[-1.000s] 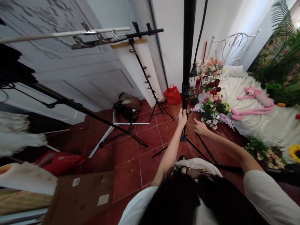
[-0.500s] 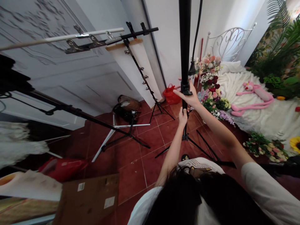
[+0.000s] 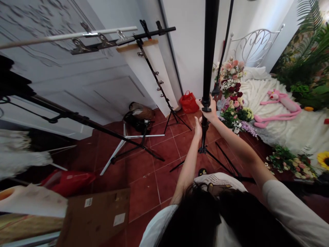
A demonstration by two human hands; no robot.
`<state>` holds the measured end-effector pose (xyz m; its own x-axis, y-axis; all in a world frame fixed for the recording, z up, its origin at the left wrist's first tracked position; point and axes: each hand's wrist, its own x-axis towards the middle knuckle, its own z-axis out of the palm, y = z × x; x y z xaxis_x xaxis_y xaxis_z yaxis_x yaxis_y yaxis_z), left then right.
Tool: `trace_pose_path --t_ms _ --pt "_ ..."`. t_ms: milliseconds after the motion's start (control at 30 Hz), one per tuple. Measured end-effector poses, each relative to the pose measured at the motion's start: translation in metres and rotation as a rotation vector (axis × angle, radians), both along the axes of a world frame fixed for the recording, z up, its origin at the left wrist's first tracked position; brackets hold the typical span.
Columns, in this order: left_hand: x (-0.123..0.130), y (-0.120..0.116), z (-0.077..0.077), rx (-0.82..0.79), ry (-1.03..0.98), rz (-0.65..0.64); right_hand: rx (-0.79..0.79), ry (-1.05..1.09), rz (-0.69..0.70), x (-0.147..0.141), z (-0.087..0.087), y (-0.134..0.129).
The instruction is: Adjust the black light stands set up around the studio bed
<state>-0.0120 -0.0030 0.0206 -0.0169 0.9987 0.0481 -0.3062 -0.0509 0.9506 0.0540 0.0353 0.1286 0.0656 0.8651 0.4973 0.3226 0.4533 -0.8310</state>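
A black light stand (image 3: 210,48) rises in front of me, its legs spread on the tiles. My right hand (image 3: 213,113) is closed round the pole at the clamp collar (image 3: 206,105), its thumb on the left side and the other fingers partly hidden by the pole. Just below, my left hand (image 3: 197,129) is against the left side of the lower tube, thumb pointing up; its fingers are mostly hidden behind the tube. A black cable with a plug (image 3: 216,88) hangs to the right of the pole.
On the left stand another black stand (image 3: 97,128), clips on a crossbar (image 3: 102,42) and a cardboard box (image 3: 95,219). A red bag (image 3: 189,103) sits by the wall. Flowers (image 3: 235,103) and a bed with a pink plush toy (image 3: 285,103) are on the right.
The pole's upper part and the hanging plug have shifted right. My right hand and the collar have moved slightly right and down; my left hand has moved a little left, its grip looking looser.
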Motion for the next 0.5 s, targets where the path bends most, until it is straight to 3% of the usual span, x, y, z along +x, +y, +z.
trace_pose_path --t_ms 200,400,500 --pt "0.004 0.004 -0.008 -0.126 -0.078 0.073 -0.164 -0.015 0.117 0.011 -0.045 -0.021" --pt "0.008 0.007 -0.017 -0.080 -0.120 0.078 -0.150 -0.036 0.208 0.018 -0.054 -0.018" --pt "0.008 0.007 -0.020 -0.111 -0.072 0.112 -0.174 -0.071 0.168 0.021 -0.060 -0.025"
